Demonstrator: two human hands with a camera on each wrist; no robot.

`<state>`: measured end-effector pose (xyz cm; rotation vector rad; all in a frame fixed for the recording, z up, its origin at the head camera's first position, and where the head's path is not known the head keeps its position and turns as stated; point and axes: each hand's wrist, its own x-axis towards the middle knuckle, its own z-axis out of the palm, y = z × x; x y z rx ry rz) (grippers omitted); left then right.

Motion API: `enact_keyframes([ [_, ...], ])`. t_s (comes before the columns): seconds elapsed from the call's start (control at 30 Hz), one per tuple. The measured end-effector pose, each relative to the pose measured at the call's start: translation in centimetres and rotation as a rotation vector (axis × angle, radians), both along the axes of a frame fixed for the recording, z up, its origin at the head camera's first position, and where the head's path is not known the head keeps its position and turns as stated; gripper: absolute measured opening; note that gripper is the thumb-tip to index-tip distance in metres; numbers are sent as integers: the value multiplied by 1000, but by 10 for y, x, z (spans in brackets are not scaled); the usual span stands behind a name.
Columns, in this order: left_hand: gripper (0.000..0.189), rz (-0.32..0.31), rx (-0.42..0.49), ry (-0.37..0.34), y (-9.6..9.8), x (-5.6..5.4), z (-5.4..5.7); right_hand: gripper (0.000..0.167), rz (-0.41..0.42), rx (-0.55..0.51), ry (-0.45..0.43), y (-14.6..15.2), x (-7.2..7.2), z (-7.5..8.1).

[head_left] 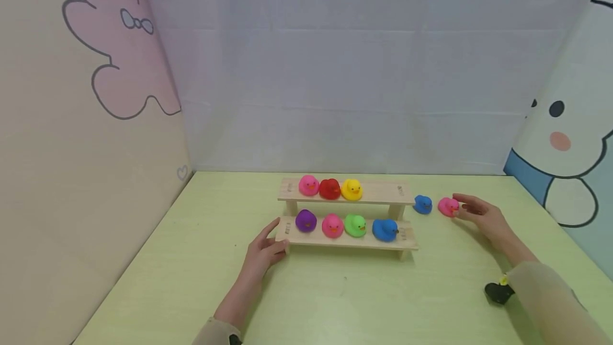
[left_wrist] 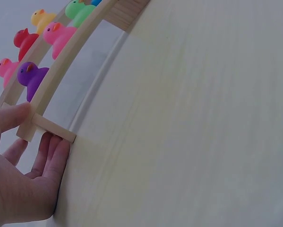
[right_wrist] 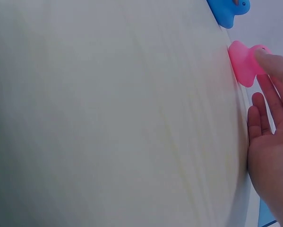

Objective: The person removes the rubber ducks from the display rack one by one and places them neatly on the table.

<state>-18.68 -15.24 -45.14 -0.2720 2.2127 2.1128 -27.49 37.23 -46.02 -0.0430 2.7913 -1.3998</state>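
My left hand grips the left end of a two-tier wooden stand, thumb on top and other fingers below and beside the end leg. On its upper tier sit pink, red and yellow rubber ducks. Along the lower tier are purple, pink, green and blue ones. To the right, my right hand pinches a pink rubber duck by its head; the duck stands upright at table level. Its thumb overlaps the duck's face, with the index finger on the far side.
A smaller blue rubber duck stands on the table between the stand and the right hand. A dark object with a yellow part shows beside the right sleeve. A white back panel and cartoon-printed side panels border the table.
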Motion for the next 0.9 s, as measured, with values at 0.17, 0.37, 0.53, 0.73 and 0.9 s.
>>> enact_keyframes([
  [0.17, 66, -1, -5, 1, 0, -1, -1, 70, 10, 11, 1, 2, 0, -1],
  [0.37, 66, 5, -1, -3, 0, -1, -1, 71, 21, 33, 21, 2, -2, -3],
  [0.53, 66, 8, -1, 0, -1, 0, -1, 70, 29, 19, 34, 0, -1, -3],
  [0.73, 67, 7, -1, 3, -2, -1, 0, 68, 39, 29, 85, -2, -1, -1],
  [0.9, 67, 9, 1, -6, -1, -1, -1, 71, 59, 4, 37, -3, 0, 2],
])
